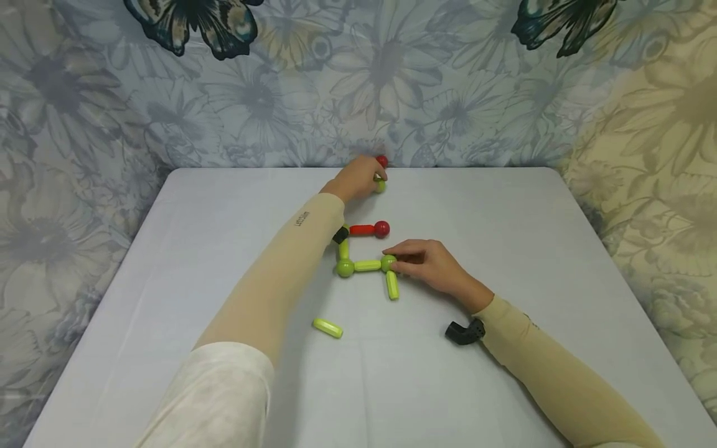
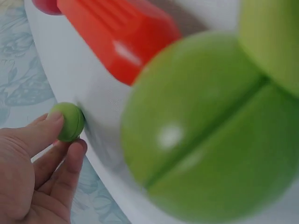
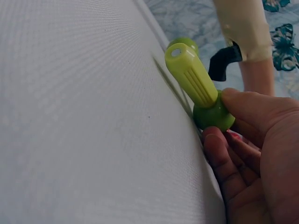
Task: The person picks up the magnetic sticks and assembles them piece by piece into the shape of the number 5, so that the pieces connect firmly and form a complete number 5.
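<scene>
At the table's far edge my left hand [image 1: 358,177] pinches a green ball [image 2: 70,122] between thumb and fingers. A red ball [image 1: 382,161] shows just behind that hand. My right hand [image 1: 428,264] pinches another green ball [image 3: 215,114], which joins two light green magnetic rods. One rod [image 1: 393,286] points toward me; the other rod [image 1: 367,266] leads left to a green corner ball [image 1: 345,268]. Beyond that corner, a further green rod [image 1: 344,250] runs up to a ball [image 2: 210,130] beside a red rod [image 1: 361,230] tipped with a red ball [image 1: 382,229].
A loose light green rod [image 1: 327,328] lies on the white table [image 1: 448,386], nearer to me than the joined pieces. My left forearm [image 1: 280,280] reaches over the table, its wrist camera [image 1: 340,234] overlapping the joined pieces. A flowered wall covering [image 1: 386,81] rises behind the table.
</scene>
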The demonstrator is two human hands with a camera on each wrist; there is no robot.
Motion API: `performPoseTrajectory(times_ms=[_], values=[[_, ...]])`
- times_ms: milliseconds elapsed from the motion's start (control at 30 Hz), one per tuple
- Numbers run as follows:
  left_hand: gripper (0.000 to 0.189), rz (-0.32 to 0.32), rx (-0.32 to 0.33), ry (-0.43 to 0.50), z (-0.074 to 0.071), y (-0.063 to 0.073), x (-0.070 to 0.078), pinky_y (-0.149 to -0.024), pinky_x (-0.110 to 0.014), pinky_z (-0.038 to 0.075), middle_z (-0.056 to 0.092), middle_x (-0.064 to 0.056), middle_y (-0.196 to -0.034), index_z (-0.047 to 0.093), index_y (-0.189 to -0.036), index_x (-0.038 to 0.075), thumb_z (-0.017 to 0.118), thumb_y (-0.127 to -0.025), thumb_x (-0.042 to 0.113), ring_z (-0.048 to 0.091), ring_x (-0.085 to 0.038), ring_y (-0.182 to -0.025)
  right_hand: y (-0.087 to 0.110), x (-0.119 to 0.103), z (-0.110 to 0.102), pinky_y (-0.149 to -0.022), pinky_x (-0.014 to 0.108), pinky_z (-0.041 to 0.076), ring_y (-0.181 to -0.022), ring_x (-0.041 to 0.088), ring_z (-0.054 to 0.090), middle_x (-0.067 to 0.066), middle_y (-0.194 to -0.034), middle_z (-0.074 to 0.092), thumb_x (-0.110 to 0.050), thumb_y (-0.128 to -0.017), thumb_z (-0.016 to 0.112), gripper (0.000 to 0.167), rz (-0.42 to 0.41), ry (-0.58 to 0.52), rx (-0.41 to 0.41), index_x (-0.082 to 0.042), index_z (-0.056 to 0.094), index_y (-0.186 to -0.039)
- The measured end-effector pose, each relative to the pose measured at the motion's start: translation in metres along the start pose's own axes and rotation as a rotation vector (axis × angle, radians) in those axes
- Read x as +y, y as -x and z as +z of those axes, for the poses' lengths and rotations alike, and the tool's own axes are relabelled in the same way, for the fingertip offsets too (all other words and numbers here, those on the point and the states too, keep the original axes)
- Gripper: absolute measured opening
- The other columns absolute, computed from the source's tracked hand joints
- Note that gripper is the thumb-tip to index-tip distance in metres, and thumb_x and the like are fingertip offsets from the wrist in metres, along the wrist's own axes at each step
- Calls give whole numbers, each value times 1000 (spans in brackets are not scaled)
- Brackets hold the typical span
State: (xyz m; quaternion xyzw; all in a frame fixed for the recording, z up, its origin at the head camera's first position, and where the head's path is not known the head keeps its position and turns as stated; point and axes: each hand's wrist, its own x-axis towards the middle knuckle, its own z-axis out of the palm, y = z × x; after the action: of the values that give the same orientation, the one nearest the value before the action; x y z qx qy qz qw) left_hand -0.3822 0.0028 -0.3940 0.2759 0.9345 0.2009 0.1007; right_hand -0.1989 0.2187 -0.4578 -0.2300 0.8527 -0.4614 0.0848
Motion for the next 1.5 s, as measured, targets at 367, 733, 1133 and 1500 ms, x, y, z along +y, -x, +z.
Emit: performPoseTrajectory(times_ms=[367,733,1133,1500], values=[[29,81,85,183,-10,20,4,-90,-28,54,74,-3,-119,78,-130,6,78,-103,19,67,-17,-107,-1,3,-2,-81,28,57,-98,19,69,-2,-118,77,-24,-100,83,30,7,-20,0,-16,82,-129],[31,153,210,366,-17,94,22,-85,-30,56,75,2,-107,80,-125,10,87,-97,19,69,-13,-96,3,7,-2,-88,28,57,-104,18,70,0,-122,77,-23,-100,83,30,12,-9,7,-15,82,-129],[33,195,241,540,1,169,41,-91,-36,59,75,1,-111,80,-123,8,90,-91,8,70,-15,-94,3,4,-3,-86,29,57,-103,17,71,-1,-121,78,-24,-101,82,30,-8,-2,14,-16,82,-129],[28,268,212,585,26,213,60,-86,-36,61,74,5,-105,80,-113,9,91,-88,6,69,-18,-91,0,1,1,-89,30,58,-105,19,71,-3,-120,78,-21,-100,83,28,-51,-32,-1,-18,82,-127]])
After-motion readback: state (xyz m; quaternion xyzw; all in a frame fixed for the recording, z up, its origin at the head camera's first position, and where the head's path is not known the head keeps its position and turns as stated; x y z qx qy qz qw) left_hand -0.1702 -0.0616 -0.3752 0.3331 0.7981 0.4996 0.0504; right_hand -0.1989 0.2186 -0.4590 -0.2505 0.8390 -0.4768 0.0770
